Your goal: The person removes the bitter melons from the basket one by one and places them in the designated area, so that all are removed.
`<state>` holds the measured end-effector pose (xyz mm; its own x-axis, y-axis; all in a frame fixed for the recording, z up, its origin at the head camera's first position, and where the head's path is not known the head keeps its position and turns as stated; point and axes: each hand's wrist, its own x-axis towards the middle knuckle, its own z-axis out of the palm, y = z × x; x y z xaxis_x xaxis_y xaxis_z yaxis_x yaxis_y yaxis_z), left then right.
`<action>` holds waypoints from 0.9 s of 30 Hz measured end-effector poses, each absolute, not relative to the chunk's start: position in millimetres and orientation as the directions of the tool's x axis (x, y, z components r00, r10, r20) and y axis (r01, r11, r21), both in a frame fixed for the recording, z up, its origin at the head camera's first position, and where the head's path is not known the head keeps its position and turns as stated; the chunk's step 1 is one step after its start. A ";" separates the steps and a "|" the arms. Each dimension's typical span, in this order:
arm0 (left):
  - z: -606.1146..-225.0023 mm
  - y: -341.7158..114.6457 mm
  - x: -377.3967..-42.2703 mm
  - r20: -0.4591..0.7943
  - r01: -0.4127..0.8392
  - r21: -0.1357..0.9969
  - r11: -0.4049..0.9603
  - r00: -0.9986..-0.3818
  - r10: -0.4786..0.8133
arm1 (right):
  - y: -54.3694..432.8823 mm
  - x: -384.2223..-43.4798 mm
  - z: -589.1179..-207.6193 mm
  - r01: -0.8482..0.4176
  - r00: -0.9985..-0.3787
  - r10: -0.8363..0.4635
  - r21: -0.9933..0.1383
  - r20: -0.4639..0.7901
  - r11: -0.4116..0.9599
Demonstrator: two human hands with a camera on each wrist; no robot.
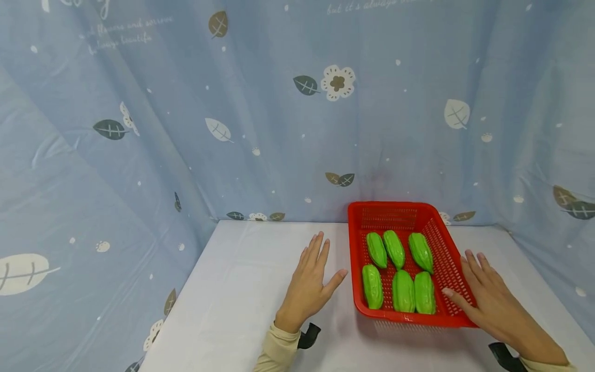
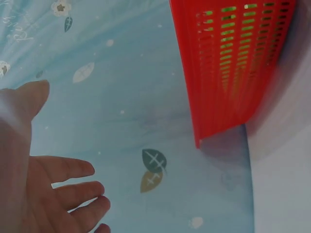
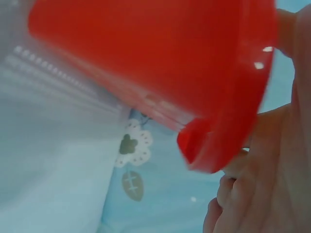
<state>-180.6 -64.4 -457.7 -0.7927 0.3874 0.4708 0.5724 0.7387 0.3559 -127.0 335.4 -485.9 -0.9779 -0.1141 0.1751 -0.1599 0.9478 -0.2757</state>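
Note:
A red plastic basket with slotted sides stands on the white table, toward the right. Several glossy green, ribbed, oblong fruit- or gourd-like pieces lie in it in two rough rows. My left hand hovers left of the basket, fingers extended and thumb apart, touching nothing. In the left wrist view the basket's slotted wall shows beyond that hand. My right hand is at the basket's right rim, its thumb over the inside and its fairly straight fingers outside. Whether it touches the rim I cannot tell.
A light blue curtain with leaf and flower prints hangs behind the table and along its sides. The basket's far edge is close to it. White tabletop extends to the left of the basket. Dark straps are at both wrists.

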 end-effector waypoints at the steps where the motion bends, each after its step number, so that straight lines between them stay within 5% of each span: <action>1: -457.9 -63.9 -180.0 0.477 0.576 0.362 0.733 -0.790 0.386 | 335.4 -127.5 -486.5 -0.163 -0.978 -0.119 -0.276 0.169 0.947; 27: -441.1 -48.4 -182.8 0.412 0.564 0.618 0.548 -0.826 0.386 | 340.9 -130.1 -499.1 -0.144 -0.988 -0.121 -0.282 0.097 0.949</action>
